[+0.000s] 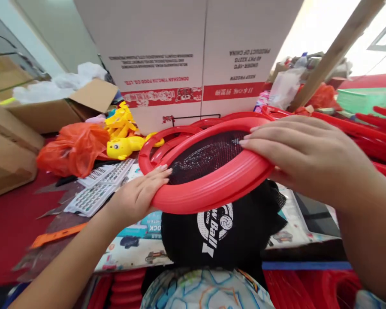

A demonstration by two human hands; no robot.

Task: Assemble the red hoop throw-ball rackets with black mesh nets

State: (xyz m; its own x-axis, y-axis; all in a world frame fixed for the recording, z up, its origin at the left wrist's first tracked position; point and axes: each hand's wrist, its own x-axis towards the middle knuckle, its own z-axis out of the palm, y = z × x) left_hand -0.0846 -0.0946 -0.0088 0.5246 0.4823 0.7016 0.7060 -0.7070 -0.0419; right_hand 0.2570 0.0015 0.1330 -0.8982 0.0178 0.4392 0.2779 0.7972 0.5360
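A red plastic ring [199,193] with black mesh [209,154] across its middle is held up in front of me, tilted. My left hand [141,195] grips its near left side, fingertips over the rim. On the right, my right hand [302,154] has its fingers over the rim, with the thumb mostly hidden underneath. Below the ring lies black fabric [186,236] with a white "Ball" print, partly covered by the ring. More red rings [148,154] lie just behind the held one.
A large white carton [161,34] with upside-down print stands behind. Left are yellow toys [122,147], an orange bag [75,148], trays of small parts [90,197] and an orange strip [59,235]. Red plastic parts [366,137] and a green basket [357,101] sit at the right.
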